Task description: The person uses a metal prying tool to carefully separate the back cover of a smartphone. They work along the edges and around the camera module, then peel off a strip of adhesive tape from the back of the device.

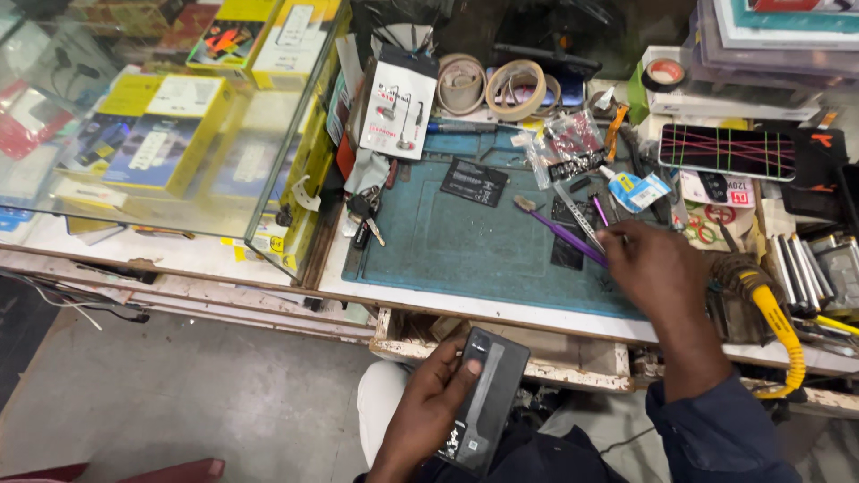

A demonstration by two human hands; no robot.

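- Left hand (429,394) grips a dark phone (484,400) low over the lap, thumb across its back, clear of the crowded tabletop (501,309).
- Right hand (658,268) reaches onto the blue work mat (447,241), fingers closed around a purple-handled brush (562,233) beside the tweezers (577,215).

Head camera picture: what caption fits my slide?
Left hand holds a dark rectangular phone; right hand reaches a purple-handled brush on a teal mat.

My left hand (428,404) holds a phone (488,398) at lower centre; my right hand (658,268) rests on the mat (465,246) above, beside a brush (559,231).
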